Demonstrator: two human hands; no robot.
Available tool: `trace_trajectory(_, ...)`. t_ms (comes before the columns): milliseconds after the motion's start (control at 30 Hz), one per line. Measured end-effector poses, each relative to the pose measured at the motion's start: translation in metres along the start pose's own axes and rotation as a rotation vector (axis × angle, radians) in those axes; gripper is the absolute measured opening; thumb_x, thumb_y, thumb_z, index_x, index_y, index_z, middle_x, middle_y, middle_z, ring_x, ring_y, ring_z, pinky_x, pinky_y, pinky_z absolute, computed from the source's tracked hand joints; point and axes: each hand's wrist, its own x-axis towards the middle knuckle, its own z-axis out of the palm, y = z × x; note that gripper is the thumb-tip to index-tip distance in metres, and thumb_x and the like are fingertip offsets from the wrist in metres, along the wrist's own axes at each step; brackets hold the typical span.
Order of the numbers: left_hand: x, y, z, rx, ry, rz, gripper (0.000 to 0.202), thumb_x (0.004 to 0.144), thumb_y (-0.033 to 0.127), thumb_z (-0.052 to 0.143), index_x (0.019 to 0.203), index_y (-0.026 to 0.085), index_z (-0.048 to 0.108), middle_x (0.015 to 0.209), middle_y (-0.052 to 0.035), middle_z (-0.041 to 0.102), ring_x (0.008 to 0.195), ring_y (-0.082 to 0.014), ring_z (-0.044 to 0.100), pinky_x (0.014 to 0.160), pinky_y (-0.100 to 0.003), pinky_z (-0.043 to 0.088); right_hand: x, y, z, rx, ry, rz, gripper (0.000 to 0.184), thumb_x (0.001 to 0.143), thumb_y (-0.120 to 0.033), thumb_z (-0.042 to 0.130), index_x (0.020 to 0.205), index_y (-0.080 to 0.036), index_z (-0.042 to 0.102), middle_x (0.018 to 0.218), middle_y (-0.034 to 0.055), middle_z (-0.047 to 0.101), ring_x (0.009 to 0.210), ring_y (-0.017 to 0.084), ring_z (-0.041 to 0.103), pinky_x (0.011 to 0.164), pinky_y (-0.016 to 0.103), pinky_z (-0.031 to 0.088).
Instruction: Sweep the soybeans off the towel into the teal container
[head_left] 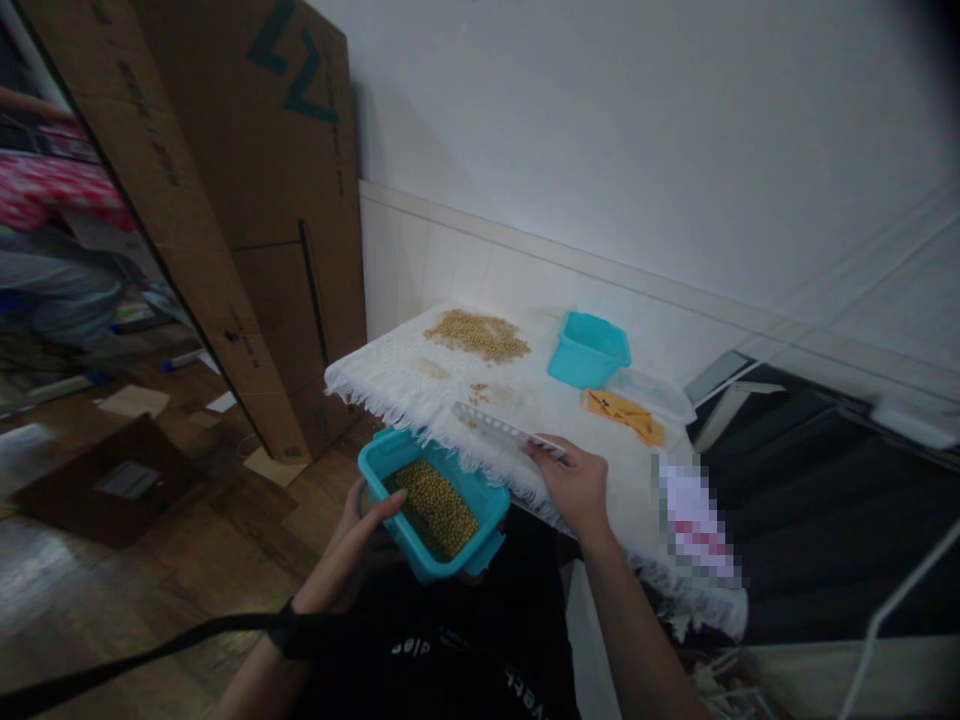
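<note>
My left hand (358, 525) grips the near left side of a teal plastic box (480, 497) filled with small yellow-brown beans (435, 507), held just below the table's front edge. My right hand (574, 487) is closed on one end of a long clear ruler (499, 428) that lies across the white fringed cloth (420, 385). A larger heap of beans (480, 335) lies at the far side of the cloth, and a thin scatter of beans (484, 392) sits near the ruler.
A second teal box (589, 348) stands empty at the back, beside a clear lid (652, 392) and an orange packet (622, 412). Tall cardboard boxes (255, 200) lean at the left. A dark surface (817, 500) lies to the right. Wooden floor (150, 540) is below left.
</note>
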Motion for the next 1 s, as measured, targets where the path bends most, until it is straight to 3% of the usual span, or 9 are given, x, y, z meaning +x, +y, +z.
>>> trace_trajectory(133,0.003,-0.001,-0.003,-0.001,0.01,-0.011,0.112,0.079,0.048,0.094,0.168,0.038,0.026,0.145,-0.0195,0.069,0.096,-0.0352,0.083,0.079,-0.05,0.068,-0.013,-0.008,-0.001,-0.015,-0.035,-0.109,0.017,0.087,-0.035,0.073,0.087,-0.029,0.089,0.087,0.0018,0.086,0.08,0.026,0.084,0.079,0.036,0.069)
trace_trajectory(300,0.0,0.001,-0.001,-0.019,0.015,-0.005,0.108,0.078,0.046,0.095,0.164,0.036,0.032,0.142,-0.0193,0.071,0.097,-0.036,0.083,0.079,-0.051,0.069,-0.032,-0.019,-0.005,-0.005,-0.099,-0.2,0.016,0.091,-0.033,0.074,0.091,-0.032,0.09,0.092,0.0,0.086,0.081,0.024,0.085,0.078,0.032,0.068)
trace_trajectory(433,-0.001,0.001,0.0,-0.013,0.007,0.003,0.103,0.079,0.046,0.094,0.163,0.037,0.034,0.146,-0.0184,0.069,0.099,-0.0356,0.083,0.08,-0.052,0.07,-0.024,-0.021,-0.004,-0.038,0.005,-0.116,0.019,0.09,-0.041,0.076,0.087,-0.028,0.089,0.085,0.0019,0.086,0.074,0.024,0.082,0.071,0.031,0.065)
trace_trajectory(567,0.001,0.0,-0.002,-0.017,0.021,-0.012,0.109,0.079,0.047,0.094,0.166,0.039,0.029,0.147,-0.0186,0.068,0.102,-0.0363,0.083,0.082,-0.053,0.069,0.003,-0.008,-0.001,-0.144,0.182,0.029,0.038,0.086,-0.056,0.076,0.086,-0.019,0.087,0.074,0.0053,0.082,0.066,0.025,0.076,0.064,0.032,0.058)
trace_trajectory(700,0.002,0.0,-0.002,-0.012,0.002,0.004,0.107,0.078,0.048,0.094,0.165,0.038,0.032,0.15,-0.0197,0.066,0.104,-0.0373,0.082,0.082,-0.052,0.068,0.022,0.003,0.003,-0.218,0.178,0.075,0.045,0.087,-0.06,0.071,0.085,-0.017,0.085,0.069,0.0058,0.079,0.065,0.025,0.071,0.064,0.032,0.052)
trace_trajectory(1000,-0.002,0.002,-0.002,0.009,-0.031,-0.008,0.1,0.083,0.05,0.09,0.163,0.038,0.032,0.153,-0.0182,0.064,0.104,-0.0356,0.081,0.083,-0.05,0.067,0.023,0.004,0.007,-0.296,0.126,0.057,0.046,0.088,-0.061,0.067,0.085,-0.018,0.083,0.073,0.0078,0.08,0.068,0.025,0.071,0.065,0.032,0.048)
